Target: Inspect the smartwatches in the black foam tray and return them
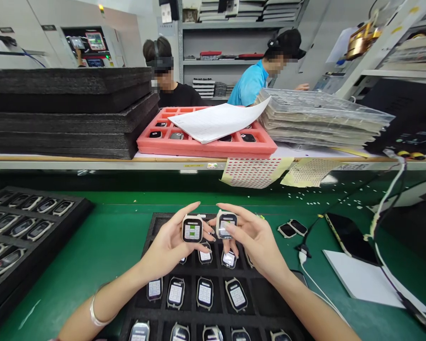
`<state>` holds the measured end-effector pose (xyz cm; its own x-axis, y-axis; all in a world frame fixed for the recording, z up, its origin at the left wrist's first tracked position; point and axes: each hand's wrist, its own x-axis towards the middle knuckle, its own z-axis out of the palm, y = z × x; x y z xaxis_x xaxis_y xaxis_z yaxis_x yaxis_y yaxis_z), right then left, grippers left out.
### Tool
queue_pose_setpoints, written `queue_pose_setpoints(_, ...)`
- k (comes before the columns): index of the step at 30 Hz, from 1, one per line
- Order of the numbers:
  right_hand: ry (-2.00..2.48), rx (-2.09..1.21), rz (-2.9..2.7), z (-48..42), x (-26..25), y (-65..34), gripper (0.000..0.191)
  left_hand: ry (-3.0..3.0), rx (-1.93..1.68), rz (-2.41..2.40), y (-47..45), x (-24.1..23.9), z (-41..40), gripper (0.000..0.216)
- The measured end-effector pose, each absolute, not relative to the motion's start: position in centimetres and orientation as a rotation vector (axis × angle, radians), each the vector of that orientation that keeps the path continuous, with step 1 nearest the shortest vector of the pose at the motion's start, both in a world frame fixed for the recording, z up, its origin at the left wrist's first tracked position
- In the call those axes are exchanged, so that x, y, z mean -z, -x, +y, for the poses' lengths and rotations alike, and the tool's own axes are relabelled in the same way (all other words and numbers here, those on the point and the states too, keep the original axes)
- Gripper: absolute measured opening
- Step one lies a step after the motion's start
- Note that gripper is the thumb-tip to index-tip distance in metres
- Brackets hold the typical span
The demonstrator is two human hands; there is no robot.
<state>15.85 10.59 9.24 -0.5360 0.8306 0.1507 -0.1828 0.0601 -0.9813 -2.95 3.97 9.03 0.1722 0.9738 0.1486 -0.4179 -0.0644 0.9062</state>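
My left hand (166, 246) grips a strapless smartwatch (192, 229) by its edges, its lit screen showing a white grid with green cells. In my right hand (259, 239) is a second smartwatch (221, 222), with my thumb resting on its lit screen. Both watches are held side by side, slightly apart, above a black foam tray (270, 291). Several watch cases lie in the tray's compartments, among them a watch (205, 293) with a white grid on its screen. My hands hide part of the tray's back row.
At the left, another black foam tray (81, 208) holds several watches. Two small watch faces (287, 230), a phone (351, 239), white paper (362, 279) and cables lie at the right. A shelf above carries black foam slabs (57, 113) and a red foam tray (206, 149). Two people are behind it.
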Motion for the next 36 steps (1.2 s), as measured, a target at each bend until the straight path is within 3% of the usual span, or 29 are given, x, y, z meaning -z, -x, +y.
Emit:
queue_pose_setpoints(6,0.661,-1.6,-1.559,10.48,-9.42,-16.06,0.035,-1.056,-1.322,0.754,2.86,-8.97,4.02,0.054)
queue_pose_setpoints(14,0.495,-1.793,-1.602,10.64,-10.09,-16.4,0.059,-1.045,-1.365,0.765,3.27,-8.99,4.49,0.062)
queue_pose_setpoints(19,0.574,-1.72,-1.61,10.7,-9.9,-16.2,0.055,-1.059,-1.355,0.72,3.21,-8.87,4.53,0.072)
queue_pose_setpoints(24,0.509,-1.767,-1.599,10.72,-9.96,-16.29,0.055,-1.02,-1.364,0.796,3.01,-8.84,4.57,0.068)
queue_pose_setpoints(28,0.551,-1.744,-1.542,10.6,-9.95,-16.19,0.044,-1.054,-1.354,0.79,3.09,-8.88,4.4,0.069)
queue_pose_setpoints(36,0.634,-1.654,-1.542,10.33,-9.45,-15.71,0.034,-1.097,-1.392,0.853,2.78,-8.9,4.6,0.047)
